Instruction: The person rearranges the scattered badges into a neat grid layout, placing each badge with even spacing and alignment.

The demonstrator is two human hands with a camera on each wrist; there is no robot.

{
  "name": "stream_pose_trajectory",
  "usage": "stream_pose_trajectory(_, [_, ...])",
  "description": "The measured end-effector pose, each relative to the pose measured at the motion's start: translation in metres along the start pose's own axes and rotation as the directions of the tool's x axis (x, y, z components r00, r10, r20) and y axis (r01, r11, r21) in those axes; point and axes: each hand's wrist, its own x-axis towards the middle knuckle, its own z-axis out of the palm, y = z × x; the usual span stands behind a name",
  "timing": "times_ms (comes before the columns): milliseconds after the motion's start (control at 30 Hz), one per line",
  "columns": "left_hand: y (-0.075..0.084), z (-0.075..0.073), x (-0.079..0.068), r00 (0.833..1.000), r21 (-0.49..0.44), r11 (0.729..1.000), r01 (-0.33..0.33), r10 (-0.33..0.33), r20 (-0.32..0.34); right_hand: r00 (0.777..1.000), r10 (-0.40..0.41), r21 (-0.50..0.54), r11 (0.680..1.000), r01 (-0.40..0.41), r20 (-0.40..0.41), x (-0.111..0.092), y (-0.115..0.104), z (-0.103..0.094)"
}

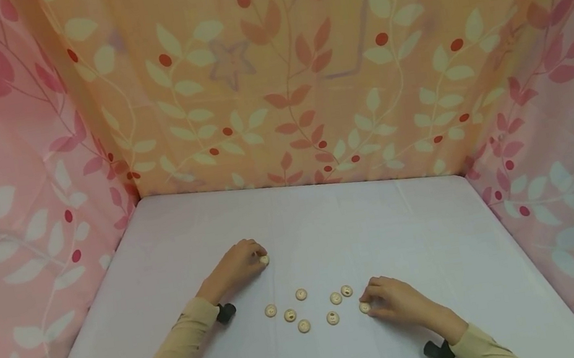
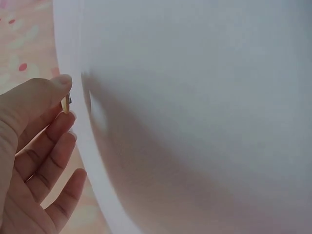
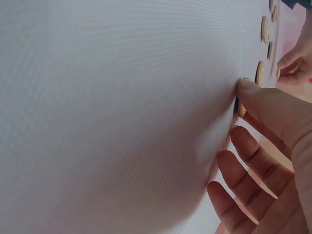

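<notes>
In the head view, my left hand (image 1: pixel 238 263) pinches a small round pale-wood disc (image 1: pixel 265 259) between thumb and fingers, beyond the other discs. The left wrist view shows this disc (image 2: pixel 65 104) edge-on, held off the white surface, with a small dark bit on one face. My right hand (image 1: pixel 399 300) grips another wooden disc (image 1: pixel 365 307) by its edges at the right end of the group. In the right wrist view, that disc (image 3: pixel 242 109) stands at the tabletop, partly hidden by the thumb. Dark marks on the discs are too small to read.
Several similar discs lie loosely between the hands, among them a left one (image 1: pixel 271 310), a front one (image 1: pixel 303 326) and a right one (image 1: pixel 346 290). They rest on a white-covered table (image 1: pixel 203 217). Flower-patterned cloth (image 1: pixel 276 112) hangs behind and on both sides.
</notes>
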Motion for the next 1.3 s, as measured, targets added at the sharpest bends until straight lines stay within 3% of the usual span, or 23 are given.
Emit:
stream_pose_trajectory(567, [-0.011, 0.004, 0.034, 0.997, -0.068, 0.996, 0.057, -0.06, -0.039, 1.0, -0.018, 0.008, 1.0, 0.018, 0.005, 0.001, 0.005, 0.001])
stream_pose_trajectory(900, [-0.004, 0.001, 0.052, 0.996, -0.14, 0.988, 0.068, -0.076, -0.052, 1.0, -0.007, 0.022, 1.0, 0.006, 0.022, 0.001, 0.007, 0.002])
stream_pose_trajectory(1300, [-0.01, 0.004, 0.063, 0.994, -0.093, 0.991, 0.097, -0.101, -0.031, 1.0, 0.008, 0.024, 1.0, -0.008, 0.027, 0.001, 0.006, 0.003])
